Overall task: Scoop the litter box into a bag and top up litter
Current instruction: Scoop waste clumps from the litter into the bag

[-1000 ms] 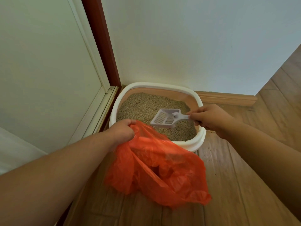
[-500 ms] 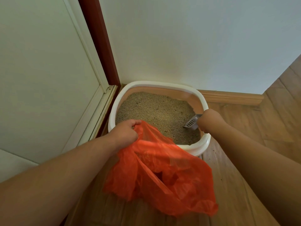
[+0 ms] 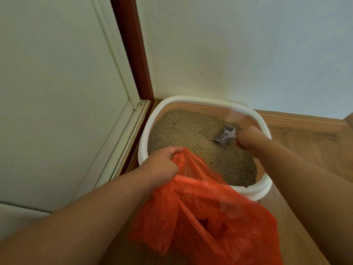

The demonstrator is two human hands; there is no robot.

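Note:
A white-rimmed litter box (image 3: 193,99) sits in the floor corner, filled with beige litter (image 3: 187,134). My right hand (image 3: 248,139) grips the handle of a pale slotted scoop (image 3: 225,135), whose head is dug into the litter at the box's right side. My left hand (image 3: 162,165) grips the rim of an orange plastic bag (image 3: 206,217) at the box's near-left edge. The bag hangs down over the box's front and onto the floor, its mouth partly open.
A white wall (image 3: 238,54) stands behind the box, with a wooden skirting board (image 3: 298,121) along it. A dark red door frame (image 3: 131,46) and a pale door panel (image 3: 57,92) close the left side. Wooden floor (image 3: 315,153) extends to the right.
My right hand dropped the scoop from above the middle of the litter to the box's right side and pushed its head into the litter. My left hand kept holding the bag.

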